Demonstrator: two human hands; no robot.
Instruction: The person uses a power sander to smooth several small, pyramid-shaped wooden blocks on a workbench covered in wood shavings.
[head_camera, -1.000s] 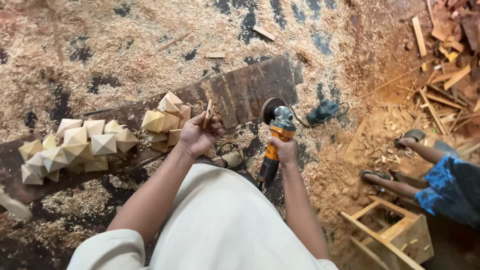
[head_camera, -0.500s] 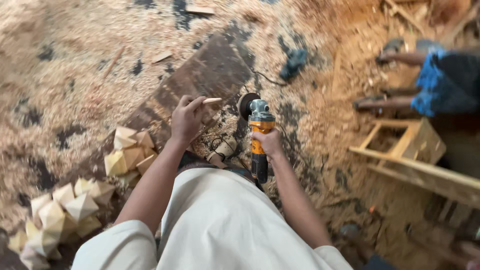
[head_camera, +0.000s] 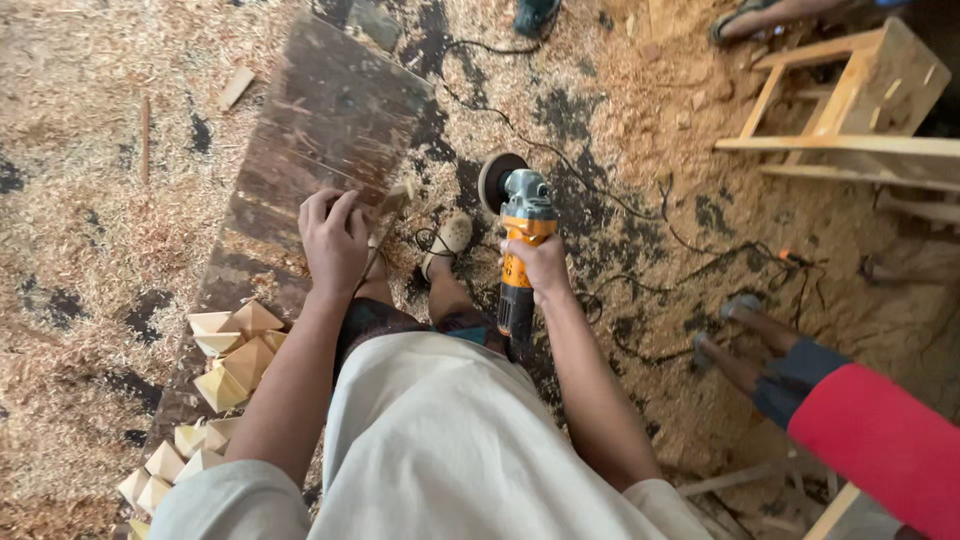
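Observation:
My left hand pinches a small flat wooden piece over the dark plank. My right hand grips the orange and grey angle grinder by its body, the dark disc pointing away from me, a short way right of the wooden piece. The grinder's black cord trails across the floor. Pale faceted wooden shapes lie on the plank at my left side, with more of these shapes nearer the lower left corner.
Sawdust and shavings cover the floor. A wooden stool frame lies on its side at the upper right. A second person's legs and sandalled feet, in red and dark clothing, are at the right. My sandalled foot rests between my hands.
The view has swung right and turned, so the plank now runs up and away. My left hand dropped lower with the wooden piece. The grinder stays in my right hand.

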